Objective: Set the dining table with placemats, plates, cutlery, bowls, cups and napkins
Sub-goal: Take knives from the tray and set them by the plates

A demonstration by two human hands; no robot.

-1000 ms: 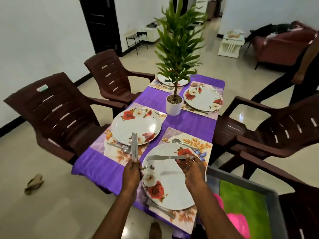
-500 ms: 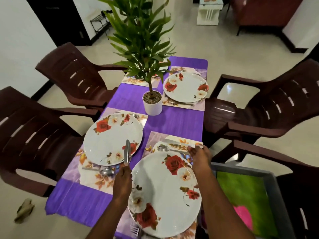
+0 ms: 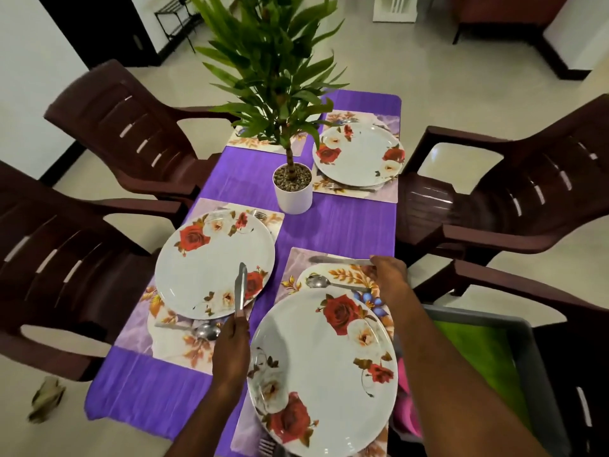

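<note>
Steel table knife (image 3: pixel 341 260) lies along the near floral placemat's (image 3: pixel 293 268) far edge, right hand (image 3: pixel 389 275) pinching its handle; left hand (image 3: pixel 230 344) grips another steel knife (image 3: pixel 241 288) upright, which could clip the left rose-patterned plate (image 3: pixel 211 268).

fork (image 3: pixel 267 446) cut off below, far plate (image 3: pixel 296 135) leaf-hidden

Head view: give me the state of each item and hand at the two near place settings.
Left hand: grips a knife above the left plate.
Right hand: holds a second knife, flat on the near placemat.
Spoon: lying beyond the near plate.
</note>
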